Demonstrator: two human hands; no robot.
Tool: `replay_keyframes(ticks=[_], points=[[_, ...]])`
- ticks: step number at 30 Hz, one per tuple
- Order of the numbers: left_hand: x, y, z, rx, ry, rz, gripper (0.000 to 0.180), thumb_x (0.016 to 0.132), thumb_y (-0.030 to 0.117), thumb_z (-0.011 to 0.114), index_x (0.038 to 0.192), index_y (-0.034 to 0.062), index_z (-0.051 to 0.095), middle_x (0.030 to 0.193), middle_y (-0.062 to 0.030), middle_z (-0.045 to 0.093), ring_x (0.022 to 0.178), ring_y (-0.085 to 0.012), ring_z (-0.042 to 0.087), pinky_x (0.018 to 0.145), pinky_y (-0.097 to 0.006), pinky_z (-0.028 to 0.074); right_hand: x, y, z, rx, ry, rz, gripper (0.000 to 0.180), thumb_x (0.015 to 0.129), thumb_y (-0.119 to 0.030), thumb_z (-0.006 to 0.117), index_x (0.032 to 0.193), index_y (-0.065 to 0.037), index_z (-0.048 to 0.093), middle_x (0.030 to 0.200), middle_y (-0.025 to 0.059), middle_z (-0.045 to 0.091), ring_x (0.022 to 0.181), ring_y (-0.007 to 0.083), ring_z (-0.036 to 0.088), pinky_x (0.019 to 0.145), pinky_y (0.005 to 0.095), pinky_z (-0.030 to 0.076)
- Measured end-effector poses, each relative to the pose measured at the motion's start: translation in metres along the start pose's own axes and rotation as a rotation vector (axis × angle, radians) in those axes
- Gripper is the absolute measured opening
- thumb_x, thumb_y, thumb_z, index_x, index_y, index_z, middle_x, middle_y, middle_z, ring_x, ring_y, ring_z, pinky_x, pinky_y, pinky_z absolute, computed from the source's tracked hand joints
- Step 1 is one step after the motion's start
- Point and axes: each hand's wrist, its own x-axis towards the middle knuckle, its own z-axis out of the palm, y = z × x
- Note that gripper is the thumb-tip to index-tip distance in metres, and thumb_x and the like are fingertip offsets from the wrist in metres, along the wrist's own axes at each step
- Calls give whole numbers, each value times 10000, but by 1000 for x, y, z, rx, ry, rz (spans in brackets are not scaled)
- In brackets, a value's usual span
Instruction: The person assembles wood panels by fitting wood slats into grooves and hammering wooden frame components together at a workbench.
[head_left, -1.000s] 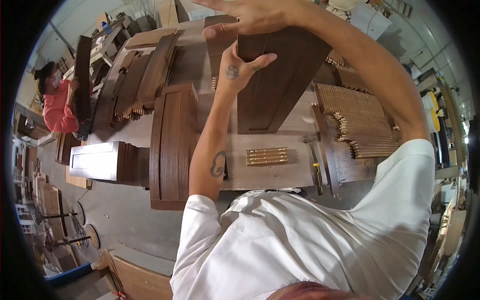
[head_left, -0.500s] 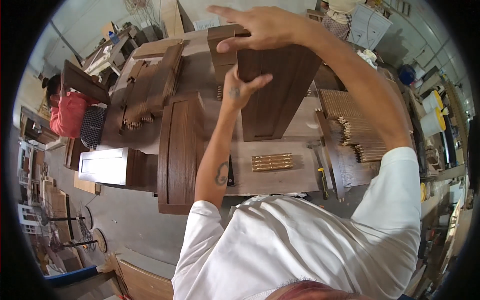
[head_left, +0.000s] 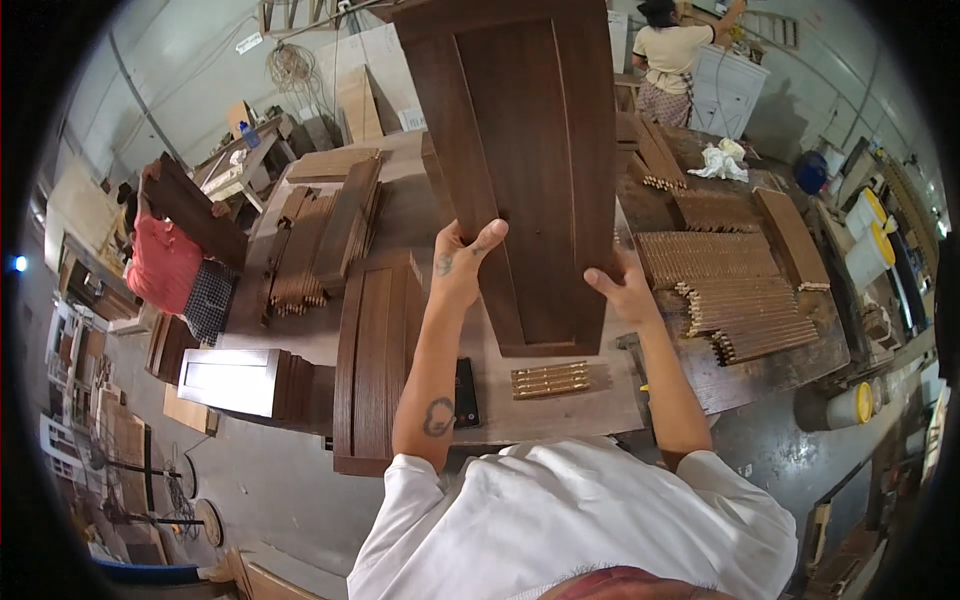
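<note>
Basically, dark framed wood panel [head_left: 530, 150] is up on end above the tabletop [head_left: 612, 398], toward the near edge; can't tell if its lower end touches. Left hand [head_left: 462, 265] grips its left long edge, thumb on the face. Right hand [head_left: 622, 288] grips the right long edge lower down, thumb also on the face, other fingers partly hidden.

Bundle of gold-and-brown strips [head_left: 550, 381] lies just below the panel, by the near edge. Flat black object [head_left: 467, 395] left of it, beside the left forearm. Hammer [head_left: 628, 343] on the right, partly behind the right forearm.

Framed panel stack [head_left: 375, 365] overhangs the near edge, left of the left forearm. Rows of thin slats [head_left: 712, 258] fill the right side; white cloth [head_left: 718, 164] near the far right corner. Co-worker in red [head_left: 165, 260] at the left edge, holding another dark panel [head_left: 195, 212].
</note>
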Motion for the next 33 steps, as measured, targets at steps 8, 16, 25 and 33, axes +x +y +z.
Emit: replay_keyframes(ticks=[8, 16, 25, 33], points=[[-54, 31, 15, 131, -100, 70, 410, 745, 279, 828, 962, -28, 664, 900, -67, 677, 833, -143, 623, 761, -283, 509, -37, -42, 22, 278, 91, -69, 594, 800, -279, 778, 1255, -11, 508, 1114, 20, 600, 989, 112, 550, 868, 279, 445], [-81, 28, 19, 120, -54, 114, 357, 758, 183, 816, 976, -40, 642, 909, -80, 674, 821, -138, 613, 752, -265, 505, -59, -51, 25, 205, 92, -63, 519, 776, -300, 799, 1129, 11, 581, 1029, 21, 624, 936, 119, 566, 839, 276, 455], [-87, 39, 38, 46, 0, 163, 360, 768, 96, 790, 1045, -49, 612, 965, -98, 670, 864, -147, 612, 786, -267, 496, -64, -71, 30, 46, 240, -157, 426, 806, -252, 771, 1069, 40, 607, 1004, 86, 662, 885, 144, 596, 805, 285, 480], [-41, 59, 45, 129, 70, 128, 437, 758, 219, 804, 1070, -35, 631, 980, -98, 670, 887, -172, 631, 794, -293, 523, -23, -86, 24, 40, 262, -59, 526, 825, -301, 743, 1175, 49, 564, 1062, 100, 640, 955, 159, 586, 867, 285, 460]])
